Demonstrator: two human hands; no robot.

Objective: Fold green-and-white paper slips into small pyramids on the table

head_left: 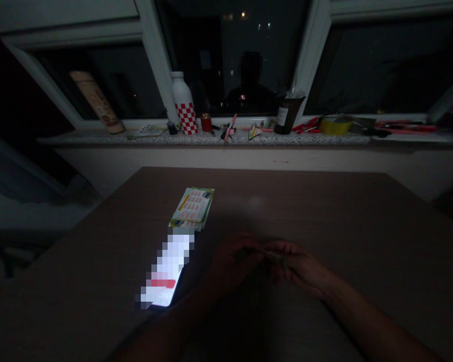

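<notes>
My left hand (pixel 234 261) and my right hand (pixel 298 264) meet over the dim middle of the table (pixel 347 211). Both are closed, their fingertips pinched close together. Between them shows a thin, pale-edged thing (pixel 274 254), too dark and blurred to name. Left of my left hand lies a phone (pixel 169 271) with its screen lit and partly pixelated. Just beyond the phone sits a small stack of printed cards (pixel 194 206), green at the edges with rows of red print.
Behind the table runs a speckled windowsill (pixel 136 141). On it stand a white bottle with red checks (pixel 184 105), a leaning peach-coloured bottle (pixel 98 103), a small red jar (pixel 206 122), a dark cup (pixel 287 115) and yellow tape (pixel 335 125). Pens and wrappers lie among them.
</notes>
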